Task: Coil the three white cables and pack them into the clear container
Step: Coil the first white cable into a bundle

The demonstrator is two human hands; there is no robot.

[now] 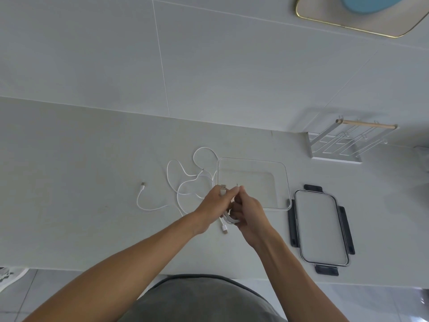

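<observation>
Both hands meet over the counter in front of the clear container. My left hand grips a coiled white cable; its USB plug sticks up above the fingers and another plug hangs below. My right hand pinches the same coil from the right side. Loose white cables lie tangled on the counter just left of the container, one end trailing far left. The container looks empty.
The container's lid, with dark clips, lies flat to the right of the container. A white wire rack with a wooden bar stands at the back right by the wall. The counter's front edge runs below my forearms.
</observation>
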